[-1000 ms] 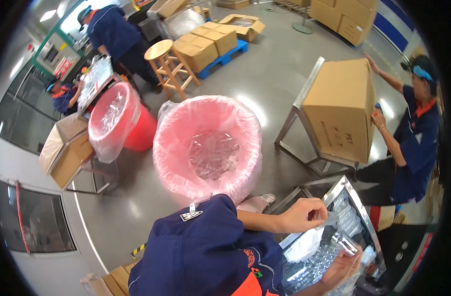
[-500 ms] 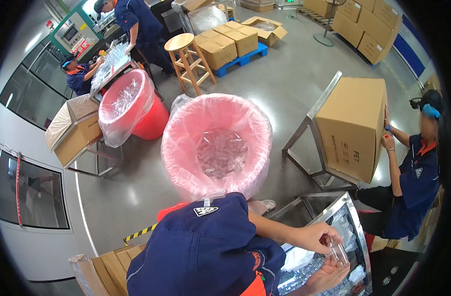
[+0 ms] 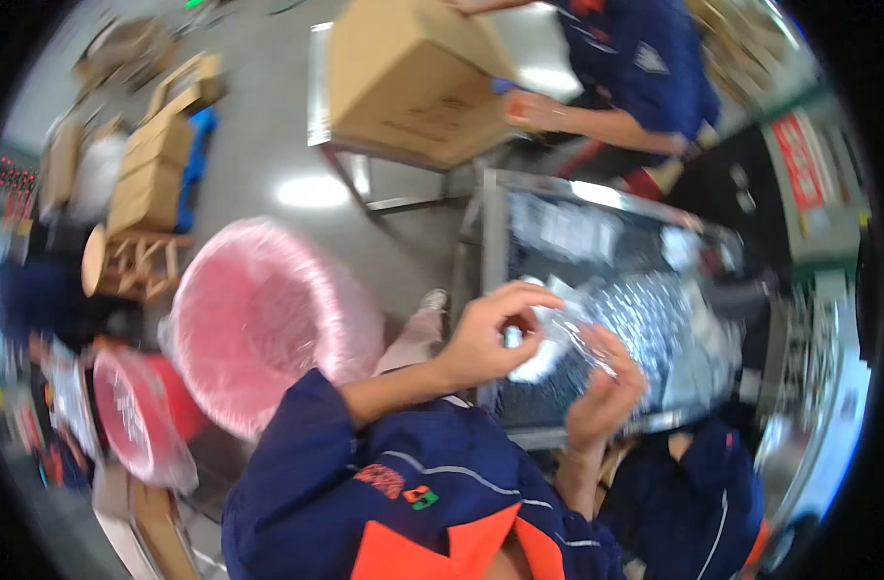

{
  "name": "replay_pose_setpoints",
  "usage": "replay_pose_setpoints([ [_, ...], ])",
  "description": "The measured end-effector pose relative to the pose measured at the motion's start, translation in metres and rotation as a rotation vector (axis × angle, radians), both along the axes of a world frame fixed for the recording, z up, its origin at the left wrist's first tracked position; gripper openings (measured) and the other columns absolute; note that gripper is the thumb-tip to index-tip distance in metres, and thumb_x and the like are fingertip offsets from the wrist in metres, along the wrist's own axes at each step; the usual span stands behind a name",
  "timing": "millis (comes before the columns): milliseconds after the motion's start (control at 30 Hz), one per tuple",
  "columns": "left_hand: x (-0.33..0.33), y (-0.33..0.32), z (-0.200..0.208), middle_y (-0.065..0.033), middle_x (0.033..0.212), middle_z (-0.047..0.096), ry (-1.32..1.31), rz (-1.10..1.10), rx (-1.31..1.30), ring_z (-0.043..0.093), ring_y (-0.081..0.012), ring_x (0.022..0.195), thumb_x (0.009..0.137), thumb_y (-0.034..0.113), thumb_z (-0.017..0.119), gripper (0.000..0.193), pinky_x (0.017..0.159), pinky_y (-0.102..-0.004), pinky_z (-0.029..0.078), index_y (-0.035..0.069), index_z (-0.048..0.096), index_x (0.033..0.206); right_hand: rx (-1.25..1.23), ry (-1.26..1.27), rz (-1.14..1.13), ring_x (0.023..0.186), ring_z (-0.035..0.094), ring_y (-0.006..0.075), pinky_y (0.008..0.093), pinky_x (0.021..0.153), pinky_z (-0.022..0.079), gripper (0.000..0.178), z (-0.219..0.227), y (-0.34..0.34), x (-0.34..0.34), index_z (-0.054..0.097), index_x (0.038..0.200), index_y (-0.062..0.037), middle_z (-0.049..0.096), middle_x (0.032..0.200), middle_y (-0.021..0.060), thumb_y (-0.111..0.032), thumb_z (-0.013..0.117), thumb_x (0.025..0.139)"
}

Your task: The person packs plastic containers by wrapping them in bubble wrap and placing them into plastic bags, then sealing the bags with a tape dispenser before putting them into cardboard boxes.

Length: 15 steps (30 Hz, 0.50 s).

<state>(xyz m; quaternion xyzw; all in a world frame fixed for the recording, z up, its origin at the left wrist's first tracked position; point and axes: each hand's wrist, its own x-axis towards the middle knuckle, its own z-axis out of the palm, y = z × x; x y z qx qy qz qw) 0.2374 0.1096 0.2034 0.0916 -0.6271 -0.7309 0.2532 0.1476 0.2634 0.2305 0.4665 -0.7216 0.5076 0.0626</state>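
Note:
Over a metal-framed tray table [image 3: 495, 251], my two hands meet around a small clear plastic tube [image 3: 579, 335], its outline smeared by motion. My left hand [image 3: 495, 333] curls thumb and forefinger at the tube's near-left end. Fingers bent, my right hand [image 3: 606, 391] holds the other end from the right. Beneath and beyond them lies a heap of shiny clear plastic pieces [image 3: 645, 309] on the table's dark surface. A large bin [image 3: 355, 319] lined with pink-tinted film stands to my left, with clear pieces inside it.
A big cardboard box [image 3: 413, 82] rests on a metal stand ahead, a co-worker [image 3: 635, 77] beside it. Another person [image 3: 683, 503] is close at my lower right. Farther left are a second lined red bin [image 3: 176, 396], a wooden stool [image 3: 137, 263] and stacked cartons [image 3: 152, 174].
My view has swung right, so the tray table and my hands now sit nearer the middle and the pink-lined bin has shifted left. The tube stays between my hands.

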Motion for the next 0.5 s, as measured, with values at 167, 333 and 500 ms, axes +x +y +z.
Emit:
replay_pose_setpoints([
  [167,-0.019,0.02,-0.011,-0.0094,0.112,0.06,-0.007,-0.387,-0.023,0.058,-0.0117,0.094,0.078,-0.011,0.057,0.034,0.073,-0.0224,0.047,0.001,0.063,0.11,0.172,0.204,-0.049,0.109,0.055,0.0411,0.0475,0.091,0.046,0.024,-0.009,0.034,0.005,0.056,0.095,0.003,0.054,0.119,0.0221,-0.001,0.066,0.073],
  [333,-0.043,0.04,-0.018,-0.0107,0.118,0.057,0.0,-0.621,-0.163,0.056,-0.0196,0.104,0.076,-0.002,0.067,0.048,0.082,-0.0297,0.046,0.005,0.056,0.122,0.347,0.089,-0.279,0.095,0.058,0.0346,0.0402,0.079,0.048,0.023,-0.042,0.075,0.009,0.059,0.093,0.0008,0.057,0.107,0.0164,0.0,0.067,0.072],
  [500,-0.085,0.056,-0.051,-0.0112,0.124,0.054,-0.063,-0.911,-0.793,0.053,-0.0255,0.111,0.073,0.009,0.072,0.068,0.094,-0.0394,0.038,0.011,0.045,0.135,0.166,-0.386,-0.454,0.086,0.06,0.032,0.0363,0.073,0.049,0.024,-0.071,0.086,0.018,0.06,0.096,0.0035,0.058,0.099,0.0173,0.002,0.068,0.074],
])
